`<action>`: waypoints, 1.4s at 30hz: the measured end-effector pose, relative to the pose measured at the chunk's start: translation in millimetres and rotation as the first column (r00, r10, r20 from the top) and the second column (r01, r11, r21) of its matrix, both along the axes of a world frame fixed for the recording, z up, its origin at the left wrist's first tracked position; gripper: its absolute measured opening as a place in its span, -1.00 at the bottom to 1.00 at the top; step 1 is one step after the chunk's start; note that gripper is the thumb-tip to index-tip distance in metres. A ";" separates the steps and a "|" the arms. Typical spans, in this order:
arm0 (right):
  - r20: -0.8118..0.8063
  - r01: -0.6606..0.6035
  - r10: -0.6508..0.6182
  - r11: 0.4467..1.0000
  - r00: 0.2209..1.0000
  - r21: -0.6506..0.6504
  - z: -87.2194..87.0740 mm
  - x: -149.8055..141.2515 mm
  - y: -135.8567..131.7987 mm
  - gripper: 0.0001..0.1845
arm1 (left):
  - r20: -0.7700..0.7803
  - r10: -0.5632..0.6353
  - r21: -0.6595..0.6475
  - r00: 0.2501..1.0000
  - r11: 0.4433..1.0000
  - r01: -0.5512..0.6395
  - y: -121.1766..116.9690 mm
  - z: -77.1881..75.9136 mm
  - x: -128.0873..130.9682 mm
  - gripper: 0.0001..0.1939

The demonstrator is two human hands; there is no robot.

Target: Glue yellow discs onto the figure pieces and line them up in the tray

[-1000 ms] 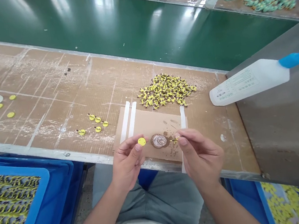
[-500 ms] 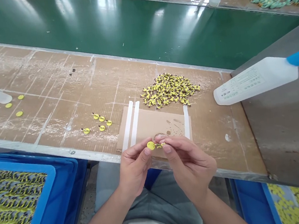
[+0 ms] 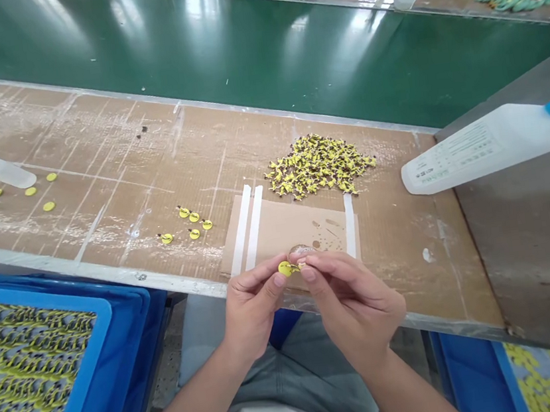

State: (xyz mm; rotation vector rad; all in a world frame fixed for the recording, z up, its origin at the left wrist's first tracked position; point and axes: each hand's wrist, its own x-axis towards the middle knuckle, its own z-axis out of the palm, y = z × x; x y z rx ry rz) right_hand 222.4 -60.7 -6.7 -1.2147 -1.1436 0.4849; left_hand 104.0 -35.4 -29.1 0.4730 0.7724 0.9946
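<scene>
My left hand (image 3: pixel 252 309) pinches a round yellow disc (image 3: pixel 284 269) between thumb and forefinger. Facing it, my right hand (image 3: pixel 356 296) has its fingertips closed on a small yellow-and-dark piece (image 3: pixel 295 267), whose dark end lies over the disc's right side. Whether the two are joined I cannot tell. Both hands are just above the front edge of a cardboard sheet (image 3: pixel 287 221) with white tape strips and dark spots. A round clear object (image 3: pixel 301 249) shows partly behind my fingers. Beyond the sheet rises a heap of small yellow-and-dark pieces (image 3: pixel 320 164).
Several yellow discs with dark pieces on them (image 3: pixel 195 233) lie to the left, plain discs (image 3: pixel 49 206) farther left. A white bottle with blue cap (image 3: pixel 488 146) leans at right near a grey panel (image 3: pixel 532 221). Blue trays (image 3: pixel 106 320) flank me below the table. Behind runs a green belt (image 3: pixel 216 53).
The dark end of the small piece has come onto the disc; before, it was at the disc's edge. The whole view has shifted slightly, with the table appearing farther right.
</scene>
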 end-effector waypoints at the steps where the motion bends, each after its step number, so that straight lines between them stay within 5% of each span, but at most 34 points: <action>1: -0.003 -0.001 0.001 1.000 1.000 -0.002 0.0 0.1 0.0 -0.65 | 0.003 0.000 0.001 1.000 1.000 0.000 0.1 0.1 0.1 -0.74; 32: 0.097 0.004 -0.004 1.000 0.995 0.003 -3.4 2.3 0.6 -0.64 | 0.023 0.028 0.054 0.999 0.998 -0.029 0.1 0.0 1.6 -0.80; 42: 0.094 -0.024 0.027 0.999 0.995 -0.033 -2.1 1.9 -2.2 -0.63 | -0.128 0.096 0.197 0.987 0.978 -0.070 -6.4 -8.9 -4.0 -0.79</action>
